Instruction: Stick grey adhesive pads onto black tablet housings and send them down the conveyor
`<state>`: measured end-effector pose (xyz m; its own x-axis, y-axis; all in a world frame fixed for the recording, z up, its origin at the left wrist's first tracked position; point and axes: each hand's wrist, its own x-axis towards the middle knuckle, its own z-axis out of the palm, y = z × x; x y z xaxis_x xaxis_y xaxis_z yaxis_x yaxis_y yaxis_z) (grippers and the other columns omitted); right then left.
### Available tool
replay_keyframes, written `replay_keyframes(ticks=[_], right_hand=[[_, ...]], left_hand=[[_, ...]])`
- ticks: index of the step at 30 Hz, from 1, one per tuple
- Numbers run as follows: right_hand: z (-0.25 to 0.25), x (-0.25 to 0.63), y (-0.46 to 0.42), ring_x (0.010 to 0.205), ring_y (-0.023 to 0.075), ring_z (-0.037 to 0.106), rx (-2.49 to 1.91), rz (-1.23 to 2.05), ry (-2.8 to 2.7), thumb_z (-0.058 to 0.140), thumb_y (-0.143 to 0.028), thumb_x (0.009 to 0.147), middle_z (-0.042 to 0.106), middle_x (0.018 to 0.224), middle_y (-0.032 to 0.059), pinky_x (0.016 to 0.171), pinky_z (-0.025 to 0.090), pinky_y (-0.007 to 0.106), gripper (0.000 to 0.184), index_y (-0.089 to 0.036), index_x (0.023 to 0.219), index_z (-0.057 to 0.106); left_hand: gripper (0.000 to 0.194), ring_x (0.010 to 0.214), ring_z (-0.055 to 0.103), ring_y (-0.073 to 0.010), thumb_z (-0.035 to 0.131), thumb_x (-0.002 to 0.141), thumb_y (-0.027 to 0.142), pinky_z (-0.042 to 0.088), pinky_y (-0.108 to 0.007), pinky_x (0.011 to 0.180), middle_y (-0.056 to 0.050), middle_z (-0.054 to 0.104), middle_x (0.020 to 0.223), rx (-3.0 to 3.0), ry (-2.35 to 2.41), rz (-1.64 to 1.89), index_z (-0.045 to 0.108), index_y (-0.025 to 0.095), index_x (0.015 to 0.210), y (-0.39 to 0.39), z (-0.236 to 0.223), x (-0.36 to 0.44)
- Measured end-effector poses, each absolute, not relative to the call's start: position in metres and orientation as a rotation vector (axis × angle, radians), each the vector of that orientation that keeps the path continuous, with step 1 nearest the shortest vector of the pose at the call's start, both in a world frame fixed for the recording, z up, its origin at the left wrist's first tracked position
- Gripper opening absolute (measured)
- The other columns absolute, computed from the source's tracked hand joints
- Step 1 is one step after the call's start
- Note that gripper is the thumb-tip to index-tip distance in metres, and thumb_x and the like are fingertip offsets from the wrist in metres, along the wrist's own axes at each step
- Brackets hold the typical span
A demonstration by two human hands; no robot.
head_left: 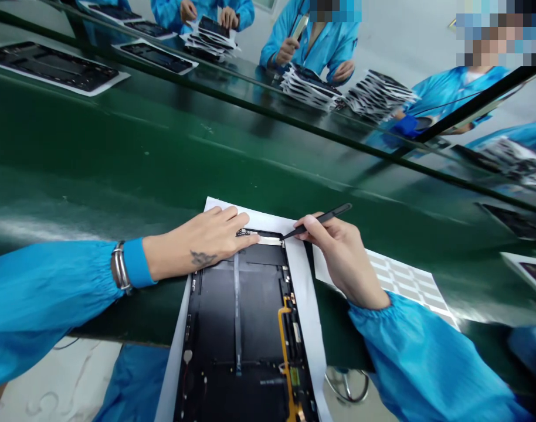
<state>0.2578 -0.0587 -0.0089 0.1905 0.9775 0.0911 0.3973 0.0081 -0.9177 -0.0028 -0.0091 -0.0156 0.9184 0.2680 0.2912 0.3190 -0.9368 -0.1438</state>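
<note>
A tablet-like device with its dark inside showing lies on a white sheet in front of me. An orange flex cable runs along its right side. My left hand lies over the device's far left corner, holding nothing, one fingertip on a whitish strip along the far edge. In my right hand is a pair of black tweezers, gripped like a pen. Their tip touches or nearly touches the strip's right end.
A sheet of pale rectangular stickers lies to the right on the green table. Beyond a long dark rail, co-workers in blue handle stacks of devices with white sheets. Another device rests at the far left.
</note>
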Motion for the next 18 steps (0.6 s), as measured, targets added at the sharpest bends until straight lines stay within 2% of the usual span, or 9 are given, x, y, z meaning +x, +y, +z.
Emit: replay_keyframes(ticks=[9, 18], right_hand=[[-0.0126, 0.2550, -0.0606, 0.072, 0.0165, 0.058, -1.471, 0.845, -1.256, 0.072, -0.050, 0.083, 0.063, 0.071, 0.0017, 0.073, 0.046, 0.032, 0.031, -0.020, 0.076, 0.072], [-0.0120, 0.2549, -0.0607, 0.074, 0.0170, 0.060, -1.507, 0.782, -1.359, 0.068, -0.046, 0.087, 0.064, 0.072, 0.0024, 0.074, 0.044, 0.031, 0.032, -0.019, 0.070, 0.070]], left_hand=[[0.034, 0.095, 0.052, -0.0257, 0.041, 0.101, 0.011, 0.039, -0.035, 0.072, -0.011, 0.055, 0.100, -2.863, -0.459, -0.352, 0.057, 0.018, 0.131, -0.0109, -0.0135, -0.0020], [0.035, 0.094, 0.052, -0.0259, 0.042, 0.100, 0.011, 0.039, -0.035, 0.071, -0.011, 0.054, 0.099, -2.856, -0.444, -0.357, 0.057, 0.018, 0.131, -0.0086, -0.0151, -0.0025]])
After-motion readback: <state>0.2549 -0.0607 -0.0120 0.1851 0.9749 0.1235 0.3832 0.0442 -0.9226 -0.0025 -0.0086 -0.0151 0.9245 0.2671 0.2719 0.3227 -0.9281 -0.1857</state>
